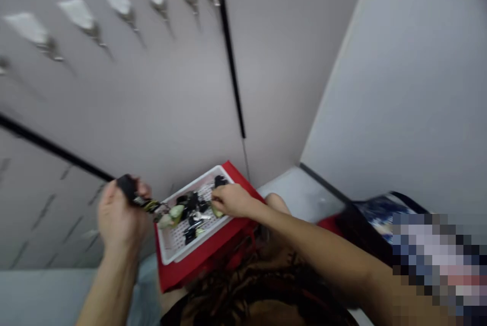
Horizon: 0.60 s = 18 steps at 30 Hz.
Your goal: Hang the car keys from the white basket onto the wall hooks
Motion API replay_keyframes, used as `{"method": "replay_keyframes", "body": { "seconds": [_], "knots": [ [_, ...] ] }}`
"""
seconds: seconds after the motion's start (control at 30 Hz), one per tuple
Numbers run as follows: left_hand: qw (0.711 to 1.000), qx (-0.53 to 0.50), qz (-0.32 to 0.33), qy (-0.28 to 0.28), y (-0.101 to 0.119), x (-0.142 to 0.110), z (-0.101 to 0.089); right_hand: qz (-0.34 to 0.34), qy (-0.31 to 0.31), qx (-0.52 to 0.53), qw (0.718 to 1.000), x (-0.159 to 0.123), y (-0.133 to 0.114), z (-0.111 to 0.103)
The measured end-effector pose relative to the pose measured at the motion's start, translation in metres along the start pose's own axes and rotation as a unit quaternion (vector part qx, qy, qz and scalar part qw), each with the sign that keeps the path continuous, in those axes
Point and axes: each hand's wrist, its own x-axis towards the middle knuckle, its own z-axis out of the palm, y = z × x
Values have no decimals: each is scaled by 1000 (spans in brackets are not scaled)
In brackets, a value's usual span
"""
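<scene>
Our left grip (pixel 124 217) is curled closed around a black item (pixel 128 189) with pale lettering along it, held up just outside the left end of a white basket (pixel 164 251); our right grip (pixel 233 199) dips into the basket's other end, fingers drawn together, and we cannot tell whether it has hold of anything, though a yellowish piece (pixel 217 211) shows just beneath it; pale green pieces (pixel 177 212) lie or hang near the black item's lower end, and blur hides whether they are joined to it.

If they are joined, we judge that lifting the left grip sharply could snag them on the rim or drag dark pieces (pixel 192 202) along; those lie jumbled and overlapping, so a pull on one may bring out its neighbours; shiny bits (pixel 198 217) among them look small, and a loose pinch could let one slip.

Our basket sits tilted in view on a red support (pixel 205 250) close against our patterned clothing (pixel 243 285); neither grip clearly steadies the rim, so a knock from the right forearm or a shift of our body could slide or tip it; spilled pieces would likely fall towards the floor (pixel 281 186).
</scene>
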Motion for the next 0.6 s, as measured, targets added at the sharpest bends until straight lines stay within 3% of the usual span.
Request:
{"method": "replay_keyframes", "body": {
  "seconds": [0.13, 0.37, 0.47, 0.6],
  "knots": [
    [998, -6, -52, -25, -11, -10, -19, 4, -7, 12, 1000, 6, -1, 4],
    [969, 178, -156, -70, -53, -26, -45, 21, -30, 27, 999, 9, -11, 2],
    [937, 298, -146, -109, -65, -22, -58, 33, -42, 33, 998, 10, -14, 0],
    [877, 438, -78, -181, -69, -15, -70, 53, -33, 81, 995, 11, -14, 2]
  ]
}}
